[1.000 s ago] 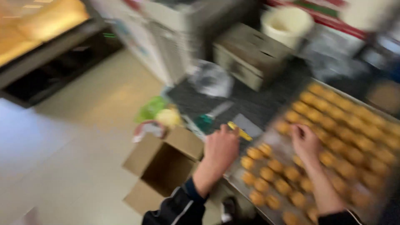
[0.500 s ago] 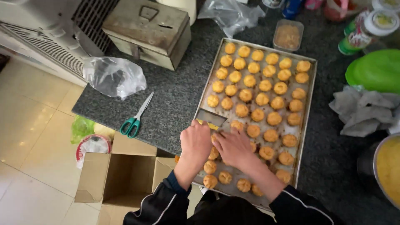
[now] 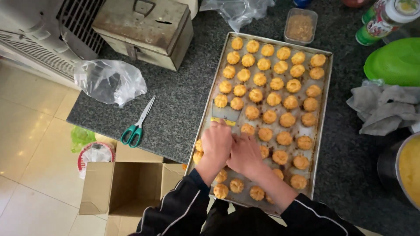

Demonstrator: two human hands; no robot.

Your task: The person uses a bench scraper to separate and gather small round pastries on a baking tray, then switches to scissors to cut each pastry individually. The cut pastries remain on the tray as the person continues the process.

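A long metal baking tray (image 3: 323,109) lies on the dark speckled counter, filled with rows of small golden cookies (image 3: 274,83). My left hand (image 3: 216,142) is at the tray's near left part, closed on the yellow handle of a flat metal scraper (image 3: 225,113) whose blade lies on a bare patch of tray. My right hand (image 3: 245,153) sits right beside it, touching it, with fingers curled down over the cookies. What lies under those fingers is hidden. Both sleeves are black with white stripes.
Green-handled scissors (image 3: 138,124) and a crumpled plastic bag (image 3: 109,81) lie left of the tray, behind them a metal box (image 3: 144,26). An open cardboard box (image 3: 122,188) stands on the floor below. A grey cloth (image 3: 385,109), green lid (image 3: 396,61) and pot (image 3: 404,168) are on the right.
The view swung from a blurred slant to looking straight down. My hands, apart on the tray a second ago, came together at its near end; the scraper blade now shows ahead of my left hand.
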